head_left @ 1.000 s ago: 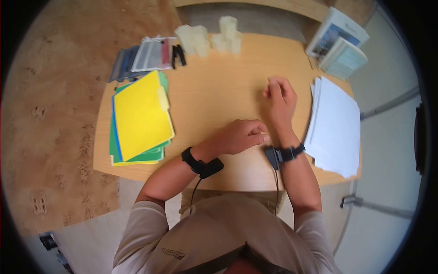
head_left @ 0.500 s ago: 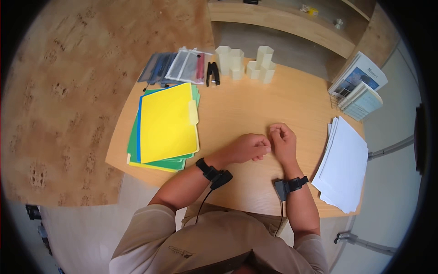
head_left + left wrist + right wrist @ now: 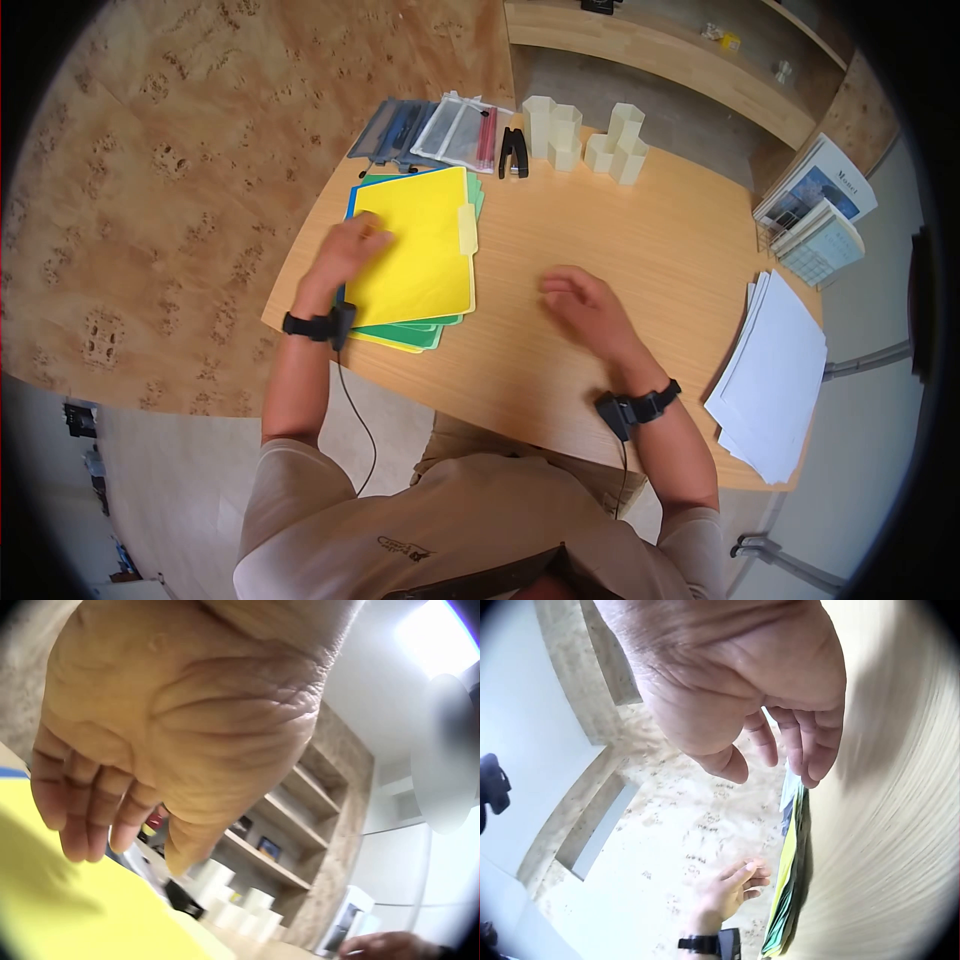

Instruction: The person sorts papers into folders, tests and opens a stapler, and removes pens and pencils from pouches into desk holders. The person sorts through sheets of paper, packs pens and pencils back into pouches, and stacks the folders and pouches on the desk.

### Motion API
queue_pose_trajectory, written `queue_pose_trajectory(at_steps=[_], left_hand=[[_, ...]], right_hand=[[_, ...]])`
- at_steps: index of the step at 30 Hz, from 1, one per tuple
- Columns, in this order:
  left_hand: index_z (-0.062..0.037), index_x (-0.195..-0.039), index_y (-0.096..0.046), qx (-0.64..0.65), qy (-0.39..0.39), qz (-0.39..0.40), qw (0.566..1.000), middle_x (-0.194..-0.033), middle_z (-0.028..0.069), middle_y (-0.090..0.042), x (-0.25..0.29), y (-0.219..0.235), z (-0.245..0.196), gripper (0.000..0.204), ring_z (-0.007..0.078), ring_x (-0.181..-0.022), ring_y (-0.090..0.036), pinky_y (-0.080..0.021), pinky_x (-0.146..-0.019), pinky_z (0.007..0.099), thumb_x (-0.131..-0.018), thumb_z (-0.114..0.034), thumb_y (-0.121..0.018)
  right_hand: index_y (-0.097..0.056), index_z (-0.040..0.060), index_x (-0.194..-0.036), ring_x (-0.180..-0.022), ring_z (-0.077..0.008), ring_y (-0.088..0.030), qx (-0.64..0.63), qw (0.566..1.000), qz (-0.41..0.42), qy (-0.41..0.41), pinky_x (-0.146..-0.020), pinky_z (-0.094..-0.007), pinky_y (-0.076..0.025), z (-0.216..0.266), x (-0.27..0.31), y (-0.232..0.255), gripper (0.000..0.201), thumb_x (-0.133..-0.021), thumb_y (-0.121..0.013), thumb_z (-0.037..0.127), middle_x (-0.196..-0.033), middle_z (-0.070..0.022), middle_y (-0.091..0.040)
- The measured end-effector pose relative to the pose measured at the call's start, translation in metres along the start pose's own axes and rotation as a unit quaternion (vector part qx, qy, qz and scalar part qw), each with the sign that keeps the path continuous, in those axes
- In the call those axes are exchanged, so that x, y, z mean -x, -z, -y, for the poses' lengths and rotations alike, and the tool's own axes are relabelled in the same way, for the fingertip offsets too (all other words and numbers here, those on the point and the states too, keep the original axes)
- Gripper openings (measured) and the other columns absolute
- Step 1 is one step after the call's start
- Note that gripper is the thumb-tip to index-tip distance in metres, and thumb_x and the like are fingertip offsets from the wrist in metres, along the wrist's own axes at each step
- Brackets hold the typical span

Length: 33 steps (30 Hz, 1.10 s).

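My left hand (image 3: 345,250) is over the left side of a yellow file folder (image 3: 425,260), which tops a stack of green and yellow folders (image 3: 400,333) with a blue edge showing. In the left wrist view the palm faces the folder, fingers (image 3: 97,817) loosely bent with nothing between them, and a shadow falls on the yellow surface. My right hand (image 3: 590,308) hovers above the wooden desk, right of the stack, its fingers (image 3: 806,746) relaxed and holding nothing.
Zippered pouches (image 3: 465,130), a black stapler (image 3: 513,153) and cream hexagonal holders (image 3: 565,135) line the back of the desk (image 3: 600,230). White paper (image 3: 775,370) lies at the right, below upright books (image 3: 820,195) in a wire rack. Shelves (image 3: 660,60) stand behind.
My hands were close together near the desk's front middle and have parted. The left swung left over the yellow folder; the right shifted slightly left. The head view has turned left.
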State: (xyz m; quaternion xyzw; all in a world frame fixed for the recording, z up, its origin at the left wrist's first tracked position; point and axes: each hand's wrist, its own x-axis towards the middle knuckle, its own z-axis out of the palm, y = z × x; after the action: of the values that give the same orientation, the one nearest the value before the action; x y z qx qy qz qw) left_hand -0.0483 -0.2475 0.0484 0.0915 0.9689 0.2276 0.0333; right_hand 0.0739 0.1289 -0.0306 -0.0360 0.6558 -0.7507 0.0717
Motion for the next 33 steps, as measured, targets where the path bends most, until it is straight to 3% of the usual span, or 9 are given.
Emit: queue_pose_trajectory(at_steps=[4,6,9,14,17,24,27,29,33], left_hand=[[0.0054,-0.119,-0.068,-0.163,0.07,-0.142,0.974,-0.113,0.0267,-0.071,-0.009,-0.002,0.082,0.066,0.0381,-0.105,-0.069,-0.054,-0.09,0.043,-0.091,-0.055,-0.066],[0.0111,-0.122,-0.065,-0.088,0.175,0.02,0.98,-0.12,0.0298,-0.069,0.004,0.015,0.058,0.081,0.0405,-0.112,-0.067,-0.053,-0.096,0.0427,-0.089,-0.063,-0.063],[0.0108,-0.126,-0.064,-0.059,0.183,0.009,0.981,-0.12,0.0294,-0.069,0.014,0.007,0.056,0.079,0.039,-0.112,-0.068,-0.053,-0.096,0.0417,-0.087,-0.057,-0.07],[0.0115,-0.125,-0.063,0.054,0.197,0.023,0.979,-0.116,0.0255,-0.071,0.035,0.0,0.053,0.067,0.0332,-0.104,-0.07,-0.054,-0.09,0.0399,-0.086,-0.041,-0.077],[0.0118,-0.129,-0.059,0.313,0.217,0.043,0.924,-0.117,0.0206,-0.07,0.05,-0.001,0.043,0.055,0.0262,-0.103,-0.07,-0.056,-0.088,0.0358,-0.091,-0.025,-0.074],[0.0048,-0.14,-0.048,0.49,0.131,0.024,0.861,-0.124,0.0149,-0.068,0.073,0.002,0.042,0.048,0.0216,-0.107,-0.069,-0.056,-0.091,0.0319,-0.097,-0.009,-0.065],[0.0036,-0.143,-0.047,0.503,0.052,0.018,0.862,-0.128,0.0135,-0.066,0.078,0.014,0.021,0.05,0.0211,-0.113,-0.067,-0.053,-0.097,0.0319,-0.098,-0.007,-0.064],[0.0036,-0.145,-0.046,0.481,0.021,0.0,0.877,-0.132,0.0131,-0.064,0.077,0.019,-0.01,0.051,0.021,-0.117,-0.065,-0.052,-0.101,0.0323,-0.098,-0.007,-0.063],[0.0029,-0.152,-0.041,0.515,-0.107,-0.02,0.85,-0.144,0.0128,-0.055,0.056,0.005,-0.09,0.057,0.0209,-0.131,-0.055,-0.044,-0.11,0.0328,-0.099,-0.006,-0.061]], right_hand=[[-0.054,0.0008,-0.14,-0.1,-0.0169,-0.065,0.052,0.997,0.048,0.023,-0.091,-0.0304,-0.052,0.001,-0.028,-0.05,0.045,-0.098,-0.065,0.014,-0.112,-0.0115,-0.069],[-0.051,-0.0007,-0.143,-0.1,-0.019,-0.066,0.054,0.997,0.041,0.023,-0.091,-0.0319,-0.052,-0.001,-0.045,-0.069,0.05,-0.098,-0.065,0.016,-0.112,-0.0137,-0.07],[-0.049,-0.0058,-0.144,-0.101,-0.0243,-0.068,-0.009,0.991,0.128,-0.036,-0.088,-0.0341,-0.052,-0.019,-0.063,-0.089,0.059,-0.095,-0.066,0.023,-0.113,-0.0195,-0.07],[-0.051,-0.011,-0.139,-0.094,-0.0383,-0.07,0.22,0.97,0.102,-0.013,-0.084,-0.0416,-0.054,0.003,-0.037,-0.106,0.064,-0.092,-0.065,0.031,-0.102,-0.0293,-0.069],[-0.051,-0.0117,-0.137,-0.093,-0.0396,-0.07,0.238,0.966,0.104,0.002,-0.083,-0.0427,-0.054,0.005,-0.028,-0.104,0.062,-0.092,-0.064,0.029,-0.099,-0.03,-0.07],[-0.05,-0.0076,-0.139,-0.099,-0.0367,-0.071,0.175,0.982,0.074,-0.011,-0.089,-0.0429,-0.055,-0.022,-0.028,-0.091,0.063,-0.09,-0.069,0.028,-0.104,-0.0281,-0.07],[-0.049,-0.0042,-0.141,-0.102,-0.0306,-0.072,0.168,0.985,-0.038,-0.016,-0.092,-0.0412,-0.055,-0.002,-0.024,-0.086,0.059,-0.092,-0.071,0.02,-0.108,-0.021,-0.072],[-0.055,-0.0033,-0.136,-0.105,-0.0234,-0.07,-0.186,0.973,-0.074,0.112,-0.092,-0.0383,-0.055,0.023,-0.025,-0.087,0.048,-0.093,-0.072,0.011,-0.109,-0.013,-0.073],[-0.067,-0.0046,-0.12,-0.094,-0.0168,-0.07,-0.038,0.988,-0.12,0.084,-0.084,-0.0317,-0.057,0.087,-0.008,-0.028,0.031,-0.093,-0.075,0.009,-0.109,-0.01,-0.074]])
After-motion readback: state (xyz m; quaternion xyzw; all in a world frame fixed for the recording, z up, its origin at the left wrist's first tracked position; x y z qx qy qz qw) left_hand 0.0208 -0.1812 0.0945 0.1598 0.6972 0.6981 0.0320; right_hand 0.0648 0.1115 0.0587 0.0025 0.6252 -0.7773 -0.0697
